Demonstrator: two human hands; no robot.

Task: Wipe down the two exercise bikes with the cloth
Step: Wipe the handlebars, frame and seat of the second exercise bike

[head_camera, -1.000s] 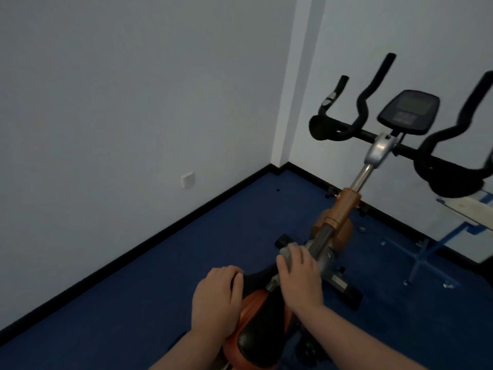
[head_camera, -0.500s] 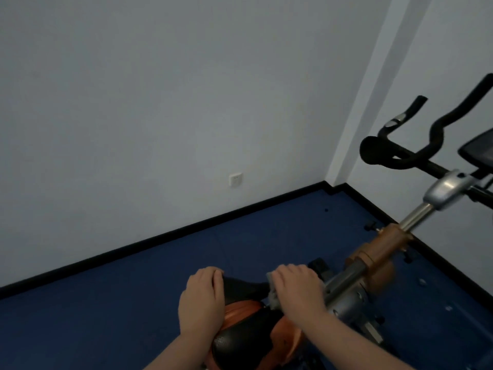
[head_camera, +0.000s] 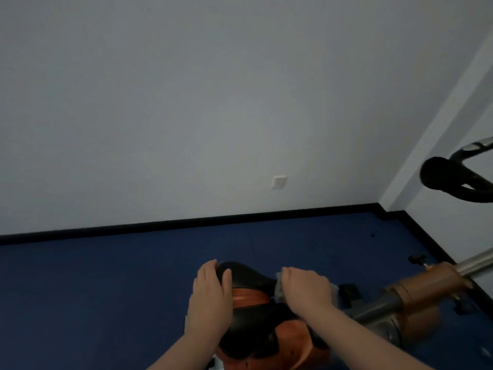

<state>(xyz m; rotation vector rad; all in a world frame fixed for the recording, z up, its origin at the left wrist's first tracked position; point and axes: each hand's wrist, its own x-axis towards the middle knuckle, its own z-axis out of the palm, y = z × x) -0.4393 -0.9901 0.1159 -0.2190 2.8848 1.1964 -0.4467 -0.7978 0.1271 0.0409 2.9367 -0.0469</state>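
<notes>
left hand [head_camera: 210, 297]: mine, resting on the left side of the saddle, fingers bent over its edge, thumb lying on the black top, gripping the seat
right hand [head_camera: 306, 289]: mine, palm down on the cloth, fingers curled down over it, pressing it to the bike
cloth [head_camera: 279, 285]: grey, mostly hidden under my right hand, a bit sticks out at the fingertips and at the far side; sits at the narrow front end of the saddle
saddle [head_camera: 248, 273]: black and orange, bottom centre of view, between my two hands
bike frame [head_camera: 424, 287]: orange collar on a grey post with a silver tube, running up to the right from the saddle
handlebar [head_camera: 448, 180]: black, right edge, cut off by the frame
floor [head_camera: 106, 303]: blue, black skirting along the wall
wall socket [head_camera: 279, 181]: white, low on the wall, well behind the saddle
</notes>
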